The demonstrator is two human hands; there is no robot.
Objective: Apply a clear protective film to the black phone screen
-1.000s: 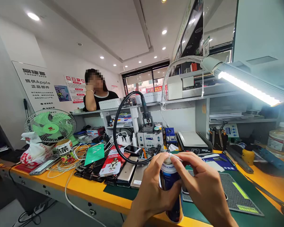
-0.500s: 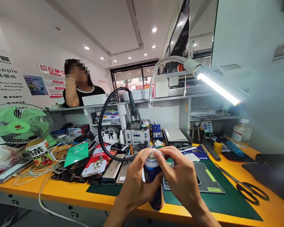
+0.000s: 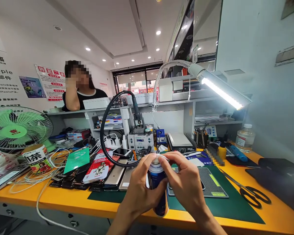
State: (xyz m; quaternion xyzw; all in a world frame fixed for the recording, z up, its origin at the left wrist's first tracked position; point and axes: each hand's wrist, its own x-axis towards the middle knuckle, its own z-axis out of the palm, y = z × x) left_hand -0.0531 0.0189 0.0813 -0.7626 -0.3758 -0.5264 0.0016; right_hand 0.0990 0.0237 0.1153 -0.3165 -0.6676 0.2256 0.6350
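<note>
My left hand (image 3: 138, 192) grips a blue spray can (image 3: 156, 186) upright over the front edge of the orange bench (image 3: 63, 199). My right hand (image 3: 186, 186) wraps the can's other side, and its thumb and forefinger pinch the white nozzle (image 3: 159, 159) at the top. Behind the can, partly hidden by my right hand, a phone (image 3: 203, 185) lies on a grey grid mat (image 3: 210, 184) that rests on the green work mat (image 3: 225, 209).
A row of phones and packets (image 3: 100, 173) lies left of the mats. Scissors (image 3: 253, 195) lie at the right. A soldering station (image 3: 140, 140), a lamp (image 3: 220, 91), a green fan (image 3: 17, 127) and cables crowd the bench. A person (image 3: 79, 89) leans on the far counter.
The view has swung slightly to the right and the can with both hands sits a little further left in the picture. My grip on the can and nozzle is unchanged.
</note>
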